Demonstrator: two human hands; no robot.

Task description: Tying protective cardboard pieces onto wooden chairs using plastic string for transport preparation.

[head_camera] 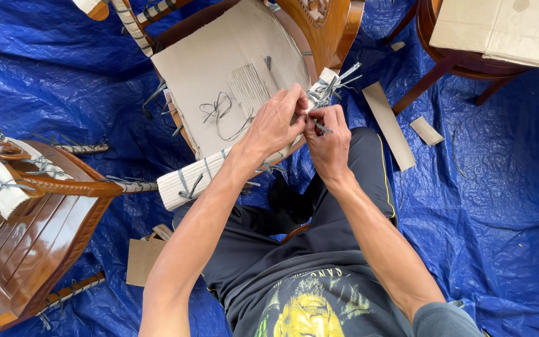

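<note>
Pinching grey twine ends (327, 93) at 12 o'clock, left hand (277, 123) and right hand (327, 140) both clenched on strands, cinching white corrugated padding (198, 176) onto wooden chair edge (335, 28); spare twine (219, 112) on cardboard-covered seat (219, 56), 11 o'clock.

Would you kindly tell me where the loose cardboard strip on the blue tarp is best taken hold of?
Judging by its pose, take the cardboard strip at its near end, from above. It lies flat on the tarp, long and narrow, so fingers pinch across its width there, away from the chair leg at its far end.
</note>
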